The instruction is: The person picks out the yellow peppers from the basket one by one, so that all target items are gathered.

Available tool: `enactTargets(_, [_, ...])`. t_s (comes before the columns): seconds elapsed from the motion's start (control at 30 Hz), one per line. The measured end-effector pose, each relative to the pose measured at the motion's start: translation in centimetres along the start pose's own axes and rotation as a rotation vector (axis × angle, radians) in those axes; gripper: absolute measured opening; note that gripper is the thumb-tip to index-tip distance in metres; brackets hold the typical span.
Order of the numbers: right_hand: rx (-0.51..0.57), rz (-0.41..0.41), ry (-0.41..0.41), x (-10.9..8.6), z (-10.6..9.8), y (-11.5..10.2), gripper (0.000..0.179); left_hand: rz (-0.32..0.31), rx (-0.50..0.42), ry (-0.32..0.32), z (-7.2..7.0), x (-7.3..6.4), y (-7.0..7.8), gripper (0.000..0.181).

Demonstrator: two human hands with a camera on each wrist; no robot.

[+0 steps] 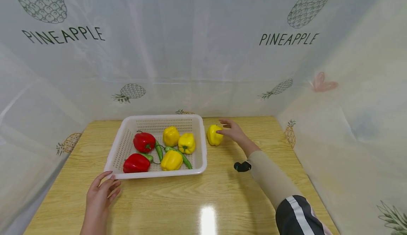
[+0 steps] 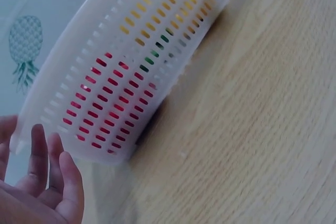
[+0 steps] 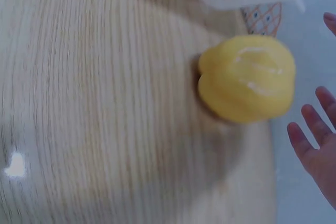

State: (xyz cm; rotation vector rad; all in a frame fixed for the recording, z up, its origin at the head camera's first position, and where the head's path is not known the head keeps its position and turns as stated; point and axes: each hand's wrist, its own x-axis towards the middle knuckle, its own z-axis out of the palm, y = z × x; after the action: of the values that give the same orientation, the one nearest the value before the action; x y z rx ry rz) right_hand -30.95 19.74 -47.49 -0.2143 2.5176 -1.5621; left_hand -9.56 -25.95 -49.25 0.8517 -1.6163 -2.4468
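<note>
At the near left corner of a white plastic basket [image 1: 203, 157], my left hand [image 1: 100, 196] touches the rim with its fingertips, the fingers loosely bent. In the left wrist view several fingers [image 2: 68, 182] stand just outside the slotted wall. My right hand [image 1: 233, 130] is spread beside a yellow bell pepper [image 1: 213, 136] on the table, right of the basket. Its thumb overlaps the pepper in the head view. The right wrist view shows a gap between the extended fingers [image 3: 299, 140] and the pepper [image 3: 247, 80].
Inside the basket lie red bell peppers [image 1: 144, 142], yellow bell peppers [image 1: 171, 160] and long green chillies [image 1: 182, 157]. The wooden table [image 1: 165, 206] ends at a pale curtain [image 1: 203, 51] printed with pineapples. A small black object [image 1: 242, 166] shows at the right cuff.
</note>
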Motion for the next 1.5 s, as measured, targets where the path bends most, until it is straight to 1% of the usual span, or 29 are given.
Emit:
enactTargets(0.13, [0.008,-0.035,-0.044,-0.4,0.3,-1.5,0.061,-0.032,0.000,0.042,0.0,0.1,0.2,0.013])
enactTargets(0.23, [0.003,-0.067,-0.072,-0.5,0.7,-2.4,0.059,-0.048,0.031,0.085,0.2,0.1,0.4,0.013])
enactTargets(0.3, [0.000,-0.085,-0.093,-0.6,1.1,-2.8,0.059,-0.046,0.056,0.108,0.4,0.0,0.5,0.013])
enactTargets(0.4, [-0.010,-0.096,-0.124,-0.9,1.6,-3.3,0.058,-0.023,0.089,0.120,0.6,-0.1,0.5,0.016])
enactTargets(0.57, [-0.014,-0.098,-0.186,-1.6,2.7,-4.3,0.057,0.034,0.154,0.134,0.8,-0.2,0.5,0.022])
enactTargets(0.7, [-0.024,-0.111,-0.236,-2.1,3.7,-5.2,0.058,0.055,0.200,0.152,0.9,0.0,0.5,0.024])
enactTargets(0.87, [-0.036,-0.109,-0.301,-2.5,5.0,-6.3,0.057,0.052,0.252,0.154,1.0,0.1,0.7,0.030])
enactTargets(0.97, [-0.031,-0.101,-0.330,-2.6,5.5,-6.8,0.056,0.048,0.270,0.155,1.0,0.1,0.7,0.030])
enactTargets(1.17, [-0.043,-0.112,-0.363,-2.8,6.1,-7.6,0.056,0.042,0.227,0.143,1.1,0.2,0.5,0.022])
enactTargets(1.37, [-0.033,-0.118,-0.399,-2.7,6.9,-8.3,0.057,0.033,0.217,0.108,0.9,0.2,0.2,0.029])
enactTargets(1.5, [-0.041,-0.115,-0.421,-2.4,7.7,-8.6,0.058,0.035,0.202,0.103,0.9,0.3,0.1,0.029])
